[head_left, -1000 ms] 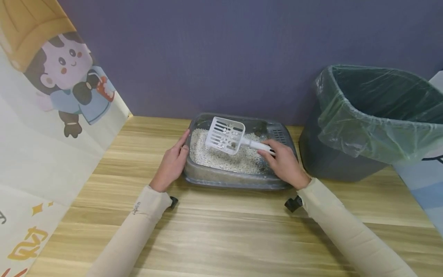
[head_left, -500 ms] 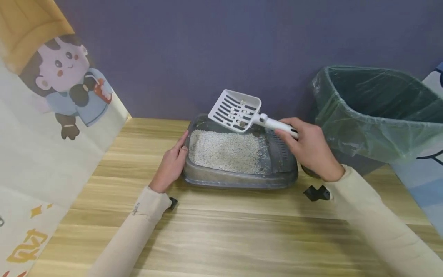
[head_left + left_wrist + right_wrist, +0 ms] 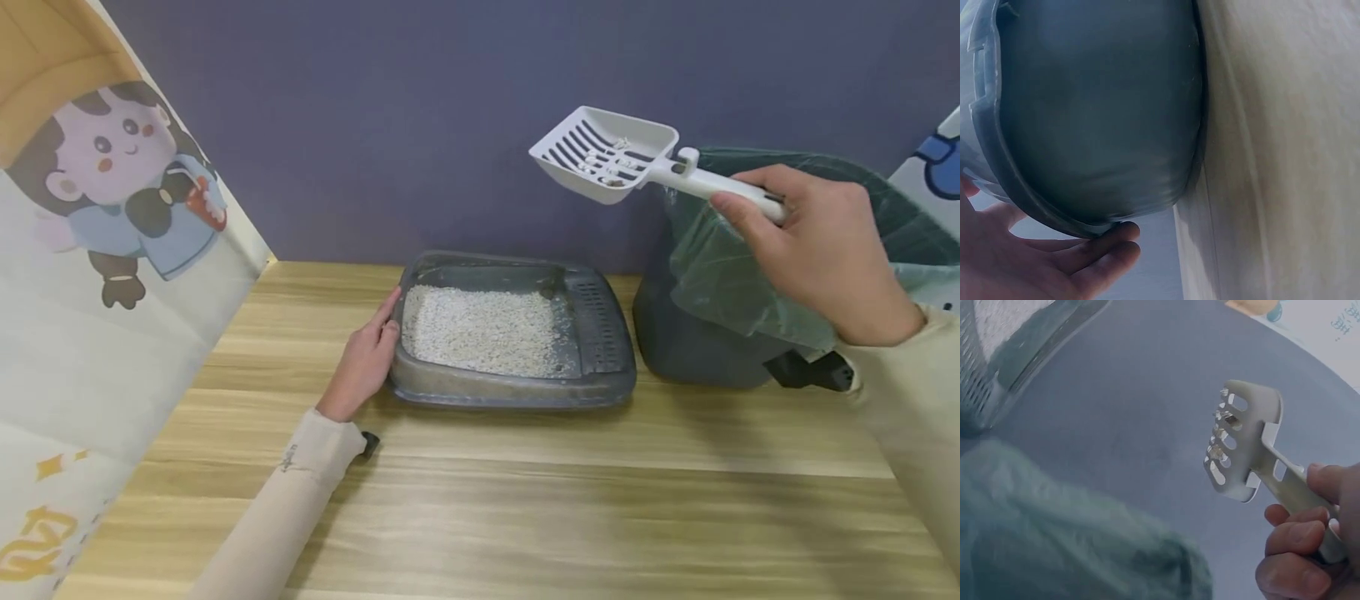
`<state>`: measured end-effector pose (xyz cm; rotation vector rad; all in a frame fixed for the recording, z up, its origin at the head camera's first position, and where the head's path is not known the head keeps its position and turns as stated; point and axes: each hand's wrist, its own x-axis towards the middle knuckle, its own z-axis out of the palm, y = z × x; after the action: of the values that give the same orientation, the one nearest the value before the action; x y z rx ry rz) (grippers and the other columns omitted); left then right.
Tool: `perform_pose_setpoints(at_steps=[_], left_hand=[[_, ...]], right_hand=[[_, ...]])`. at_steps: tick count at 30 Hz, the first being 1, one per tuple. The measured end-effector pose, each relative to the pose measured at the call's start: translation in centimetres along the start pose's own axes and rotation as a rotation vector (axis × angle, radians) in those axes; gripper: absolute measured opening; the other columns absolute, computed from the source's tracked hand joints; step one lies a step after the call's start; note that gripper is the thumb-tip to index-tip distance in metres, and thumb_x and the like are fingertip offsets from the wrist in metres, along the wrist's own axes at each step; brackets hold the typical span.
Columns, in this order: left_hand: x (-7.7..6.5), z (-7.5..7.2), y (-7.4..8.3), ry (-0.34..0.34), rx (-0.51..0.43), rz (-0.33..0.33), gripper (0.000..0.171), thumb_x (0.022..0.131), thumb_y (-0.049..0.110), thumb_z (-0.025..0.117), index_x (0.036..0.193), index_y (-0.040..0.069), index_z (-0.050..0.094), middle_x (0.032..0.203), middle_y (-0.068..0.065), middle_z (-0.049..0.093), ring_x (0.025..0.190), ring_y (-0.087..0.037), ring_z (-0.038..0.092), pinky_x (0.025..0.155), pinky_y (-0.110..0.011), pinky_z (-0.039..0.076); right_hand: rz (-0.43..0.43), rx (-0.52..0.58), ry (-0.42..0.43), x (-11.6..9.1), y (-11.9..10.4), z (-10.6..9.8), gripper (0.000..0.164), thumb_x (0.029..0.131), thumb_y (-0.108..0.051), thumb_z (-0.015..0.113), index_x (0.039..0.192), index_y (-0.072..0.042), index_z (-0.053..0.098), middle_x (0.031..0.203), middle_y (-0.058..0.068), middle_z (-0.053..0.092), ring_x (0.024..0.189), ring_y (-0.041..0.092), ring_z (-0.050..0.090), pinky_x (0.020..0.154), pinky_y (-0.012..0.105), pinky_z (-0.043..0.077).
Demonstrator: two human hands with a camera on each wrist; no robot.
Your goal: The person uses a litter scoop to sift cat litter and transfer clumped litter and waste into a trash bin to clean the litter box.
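Note:
My right hand [image 3: 832, 250] grips the handle of a white slotted litter scoop [image 3: 663, 169], raised beside the bin. A few pale clumps and bits lie in the scoop's basin; in the right wrist view, some show through the slots of the scoop [image 3: 1250, 437]. A grey litter box [image 3: 495, 393] stands on the table with pale granular litter [image 3: 480, 329] inside. At its left end my left hand [image 3: 360, 362] holds the rim, thumb over the edge. The left wrist view has that hand's fingers [image 3: 1100, 250] against the outside of the box [image 3: 1100, 112].
A dark grey bin [image 3: 697, 342], lined with a thin green bag [image 3: 757, 283], stands to the right of the box. Behind everything rises a blue-grey wall [image 3: 375, 150]. A wall with a cartoon print [image 3: 142, 192] borders the wooden table [image 3: 525, 500] on the left.
My right hand has lifted the scoop from over the litter, up and to the right, to the near-left of the bin's mouth. The left hand keeps its place on the box.

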<state>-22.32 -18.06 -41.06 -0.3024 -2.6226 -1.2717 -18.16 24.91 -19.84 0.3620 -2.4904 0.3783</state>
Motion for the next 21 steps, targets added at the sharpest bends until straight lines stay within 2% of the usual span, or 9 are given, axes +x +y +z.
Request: perform_pose_setpoints(at_steps=[4,11,16,21], left_hand=[[0.0,-0.1,-0.3,0.007,0.0,0.003,0.047,0.102,0.037,0.029,0.149,0.038,0.025,0.055,-0.007,0.037,0.042,-0.016,0.029,0.045,-0.038,0.038],[0.2,0.1,-0.3,0.003,0.008,0.017,0.047,0.102,0.037,0.029,0.149,0.036,0.025,0.058,-0.008,0.038,0.042,-0.017,0.029,0.047,-0.038,0.038],[0.4,0.6,0.0,-0.014,-0.003,0.03,0.048,0.102,0.038,0.029,0.15,0.034,0.025,0.056,-0.006,0.037,0.041,-0.016,0.029,0.047,-0.038,0.038],[0.5,0.8,0.3,-0.014,-0.006,0.037,0.047,0.102,0.037,0.029,0.149,0.035,0.025,0.055,-0.006,0.035,0.041,-0.014,0.028,0.046,-0.038,0.038]], right_hand=[[-0.03,0.004,-0.01,0.4,0.4,0.0,0.041,0.095,-0.029,0.057,0.117,0.005,0.062,0.063,0.015,0.057,0.033,0.015,0.029,0.035,0.026,0.022],[-0.151,0.053,-0.065,0.4,-0.2,1.9,0.034,0.095,-0.027,0.058,0.117,-0.001,0.063,0.054,0.004,0.044,0.037,0.016,0.03,0.04,0.025,0.024],[-0.153,0.095,-0.111,-0.1,-0.4,3.1,0.032,0.095,-0.028,0.057,0.117,-0.006,0.063,0.058,0.002,0.047,0.039,0.016,0.031,0.041,0.026,0.025],[-0.123,0.091,-0.096,-0.3,-0.6,3.0,0.032,0.095,-0.03,0.057,0.117,-0.007,0.063,0.059,0.003,0.048,0.04,0.017,0.033,0.042,0.026,0.026]])
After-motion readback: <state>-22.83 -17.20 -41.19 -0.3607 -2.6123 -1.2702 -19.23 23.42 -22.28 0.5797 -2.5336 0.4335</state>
